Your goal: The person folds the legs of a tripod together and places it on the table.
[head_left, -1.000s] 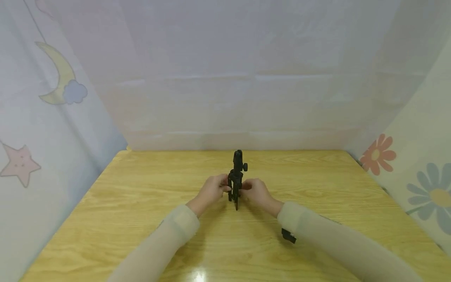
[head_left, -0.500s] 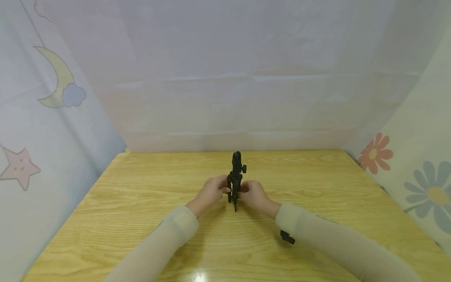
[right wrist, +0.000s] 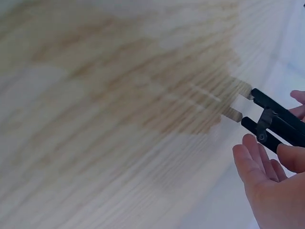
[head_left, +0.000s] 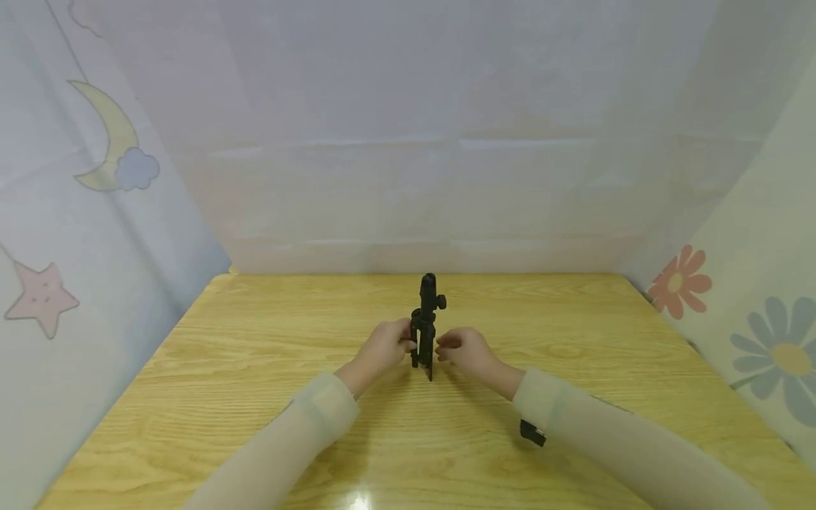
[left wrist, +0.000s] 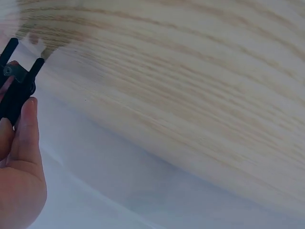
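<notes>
Near the middle of the table (head_left: pixel 255 425), the right hand (head_left: pixel 470 353) hangs just right of the black stand (head_left: pixel 428 297), fingers loosely bent, holding nothing; half a second ago they touched it. The left hand (head_left: pixel 382 346) pinches its left leg, stand upright. Seemingly the legs are being set; next, likely, the right fingers must regrip

The yellowish, wood-grained table (head_left: pixel 574 340) has a glossy top; a black stand (head_left: pixel 428 312) stands upright on it, legs (right wrist: pixel 253 129) downward.
</notes>
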Motion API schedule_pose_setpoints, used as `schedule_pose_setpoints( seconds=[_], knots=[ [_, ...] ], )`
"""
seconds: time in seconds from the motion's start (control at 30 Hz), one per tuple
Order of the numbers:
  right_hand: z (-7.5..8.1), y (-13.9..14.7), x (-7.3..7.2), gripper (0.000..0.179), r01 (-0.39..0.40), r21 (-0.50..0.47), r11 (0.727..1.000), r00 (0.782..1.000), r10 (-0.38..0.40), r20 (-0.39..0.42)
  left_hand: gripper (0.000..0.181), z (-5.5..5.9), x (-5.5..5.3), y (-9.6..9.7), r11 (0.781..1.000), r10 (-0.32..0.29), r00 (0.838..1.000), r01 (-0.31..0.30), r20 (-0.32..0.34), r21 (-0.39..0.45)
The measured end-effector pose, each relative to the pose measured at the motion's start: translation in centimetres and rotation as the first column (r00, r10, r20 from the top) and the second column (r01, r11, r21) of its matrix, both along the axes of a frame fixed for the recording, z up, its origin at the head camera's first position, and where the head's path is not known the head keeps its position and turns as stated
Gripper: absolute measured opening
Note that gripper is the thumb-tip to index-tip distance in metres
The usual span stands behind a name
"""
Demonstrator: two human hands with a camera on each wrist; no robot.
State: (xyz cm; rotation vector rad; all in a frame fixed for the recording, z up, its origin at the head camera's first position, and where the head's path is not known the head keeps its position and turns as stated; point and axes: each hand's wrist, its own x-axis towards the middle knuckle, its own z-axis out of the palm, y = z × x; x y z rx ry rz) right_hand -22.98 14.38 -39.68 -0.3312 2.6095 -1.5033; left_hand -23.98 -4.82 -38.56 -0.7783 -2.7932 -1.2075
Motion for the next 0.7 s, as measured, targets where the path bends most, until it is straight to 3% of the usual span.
schedule_pose_setpoints(
  seconds=[0.13, 0.37, 0.47, 0.7],
  knots=[
    [0.1, 0.4, 0.3, 0.019, -0.021, -0.013, 1.0, 1.0, 0.021, -0.009, 0.008, 0.0, 0.3, 0.0, 0.999, 0.045, 0.999, -0.045, 0.0, -0.017],
    [0.1, 1.0, 0.6, 0.018, -0.055, -0.038, 0.998, 0.998, 0.055, -0.002, 0.006, -0.2, 0.7, 0.3, 0.995, 0.097, 0.993, -0.098, 0.071, 0.019],
    [0.1, 1.0, 0.7, 0.018, -0.072, -0.049, 0.996, 0.997, 0.071, -0.013, 0.005, -0.2, 0.9, 0.3, 0.993, 0.114, 0.991, -0.116, 0.07, 0.033],
    [0.1, 0.1, 0.6, 0.01, -0.054, 0.035, 0.998, 0.993, 0.058, -0.102, 0.006, -0.5, 1.2, 0.3, 0.988, 0.129, 0.99, -0.134, 0.064, 0.081]
  ],
)
